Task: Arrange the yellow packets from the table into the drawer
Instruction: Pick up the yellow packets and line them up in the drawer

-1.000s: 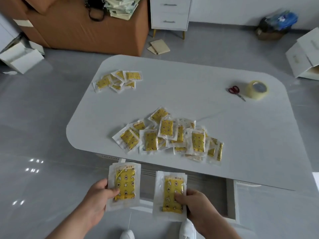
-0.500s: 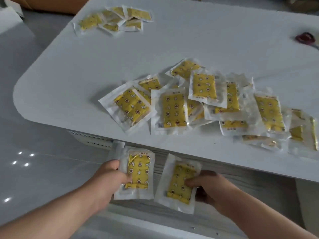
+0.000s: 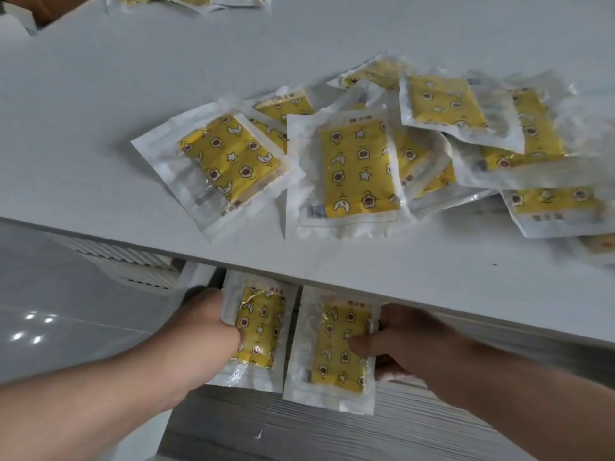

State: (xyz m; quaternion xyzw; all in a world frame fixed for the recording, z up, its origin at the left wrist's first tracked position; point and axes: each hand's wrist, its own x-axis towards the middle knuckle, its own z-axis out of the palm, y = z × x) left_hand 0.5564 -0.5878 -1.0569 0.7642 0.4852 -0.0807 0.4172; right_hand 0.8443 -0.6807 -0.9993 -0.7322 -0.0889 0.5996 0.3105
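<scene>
Head camera, Inspector: Report finger condition, both hands.

Operator: The left thumb (image 3: 234, 337) presses on the face of the left packet (image 3: 263, 322). The other fingers are hidden beneath it, and the left hand (image 3: 203, 331) is grasping it. The right thumb (image 3: 361, 344) pinches the right packet (image 3: 336, 354) the same way, so the right hand (image 3: 416, 341) is also grasping. Both packets sit side by side just below the near edge of the table (image 3: 116, 94), over the open drawer (image 3: 332, 430). Their tops are tucked under that edge.

Inspector: Step in hand?

Operator: Judged as the placement stage. Contact with the drawer floor cannot be confirmed.

Inspector: Next move?

Operator: Lay both packets flat with edges aligned, release both grips, and withdraw the hands clear of the table edge. Then collect from the main pile (image 3: 359, 168) on the table top, just behind that edge. A smaller cluster (image 3: 186, 0) lies at the table's far side. The film looks slick and the packets overlap, so lift them singly to avoid dragging neighbours off the edge.
</scene>
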